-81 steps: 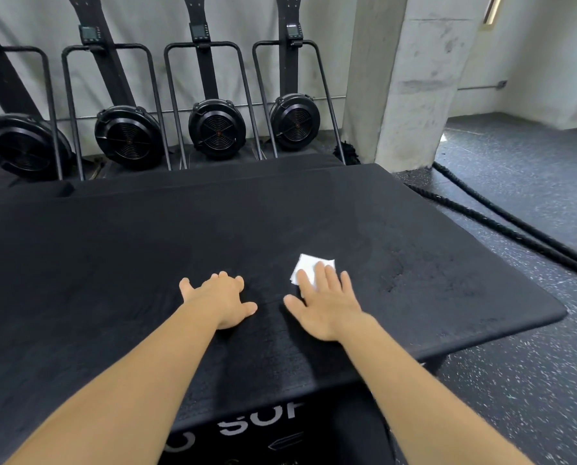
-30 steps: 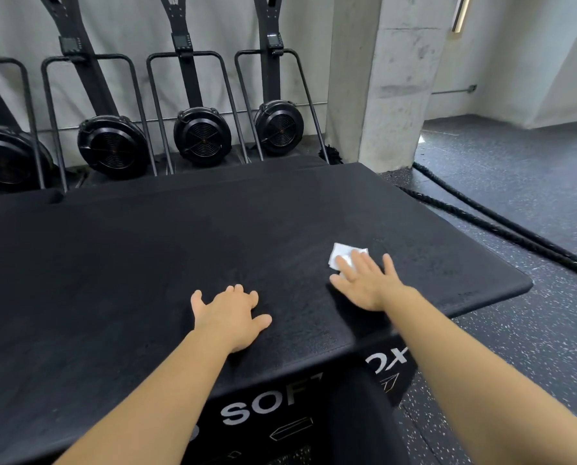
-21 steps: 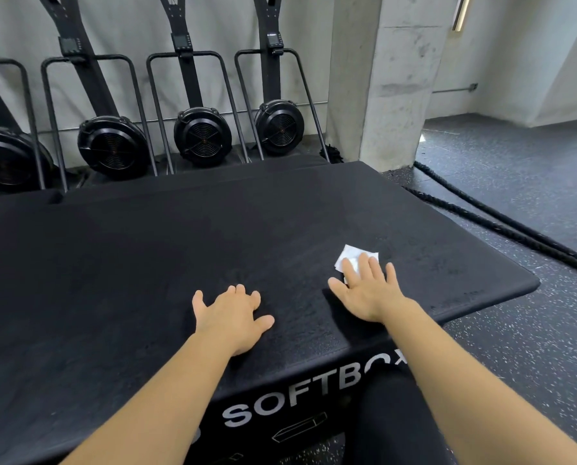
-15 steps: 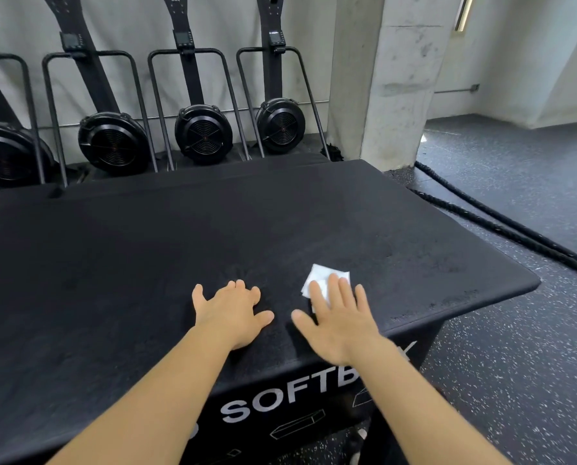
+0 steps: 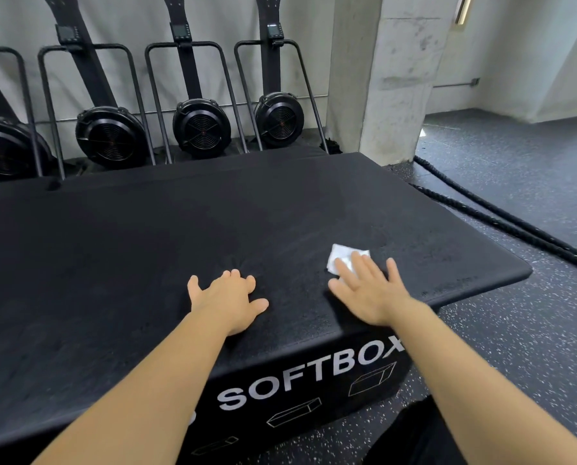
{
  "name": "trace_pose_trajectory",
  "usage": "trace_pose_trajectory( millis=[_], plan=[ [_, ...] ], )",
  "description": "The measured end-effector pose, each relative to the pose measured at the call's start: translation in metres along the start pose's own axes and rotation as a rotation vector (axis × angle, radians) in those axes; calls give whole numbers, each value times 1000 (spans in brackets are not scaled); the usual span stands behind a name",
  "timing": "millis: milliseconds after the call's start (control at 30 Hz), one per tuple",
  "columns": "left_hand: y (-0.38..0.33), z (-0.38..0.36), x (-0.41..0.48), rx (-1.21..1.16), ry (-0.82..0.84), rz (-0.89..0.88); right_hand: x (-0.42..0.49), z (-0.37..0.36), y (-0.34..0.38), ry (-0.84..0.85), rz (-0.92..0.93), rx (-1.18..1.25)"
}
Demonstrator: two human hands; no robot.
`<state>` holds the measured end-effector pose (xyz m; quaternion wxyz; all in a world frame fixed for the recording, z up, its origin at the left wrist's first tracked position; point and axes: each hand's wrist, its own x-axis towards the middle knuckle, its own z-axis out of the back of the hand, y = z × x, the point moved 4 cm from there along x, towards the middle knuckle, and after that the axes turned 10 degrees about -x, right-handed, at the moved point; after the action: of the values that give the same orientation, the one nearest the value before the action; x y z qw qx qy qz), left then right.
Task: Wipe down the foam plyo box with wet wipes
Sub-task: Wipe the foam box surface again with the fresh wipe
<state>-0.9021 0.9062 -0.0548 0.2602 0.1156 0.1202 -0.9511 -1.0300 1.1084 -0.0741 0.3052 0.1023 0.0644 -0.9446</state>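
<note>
Our right hand [image 5: 367,293] lies flat on the wet wipe [image 5: 343,257]. Its fingers [image 5: 364,273] are straight and fanned apart, pressing the white square onto the top of the foam plyo box [image 5: 179,229]. The wipe sits under and just beyond those fingertips, near the box's right front corner. Our left hand [image 5: 228,298] rests bare on the top, to the left of the wiping fingers. It is spread, with the tips a little bent, and holds nothing.

To do this pass well, we judge we should press evenly through the palm so the wipe neither bunches nor slips out. We should also overlap our strokes out to the edge and let the left hand steady the soft box. The front face below our wrists, with its white lettering [image 5: 310,370], will want its turn too.

Much of the wipe is covered, so we cannot tell whether it is folded. The black textured cover hides which patches are damp. The box's left end runs out of frame, and its other sides are unseen.
</note>
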Motion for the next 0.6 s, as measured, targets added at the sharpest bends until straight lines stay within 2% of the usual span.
trace_pose_trajectory(
  millis=[133, 233, 333, 400, 467, 600],
  plan=[
    [-1, 0, 1, 29, 16, 8, 12, 5, -43, 21, -118, 10],
    [-2, 1, 2, 43, 22, 11, 9, 3, -41, 46, -168, 13],
    [-2, 1, 3, 53, 22, 9, -5, 2, -14, 15, -184, 6],
    [-2, 2, 3, 60, 23, 9, -22, 2, 15, -64, -159, -30],
    [-2, 2, 3, 69, 23, 7, -43, -1, 48, -152, -103, -25],
    [-2, 2, 1, 63, 3, -3, -78, -18, 113, -153, 57, 37]
  ],
)
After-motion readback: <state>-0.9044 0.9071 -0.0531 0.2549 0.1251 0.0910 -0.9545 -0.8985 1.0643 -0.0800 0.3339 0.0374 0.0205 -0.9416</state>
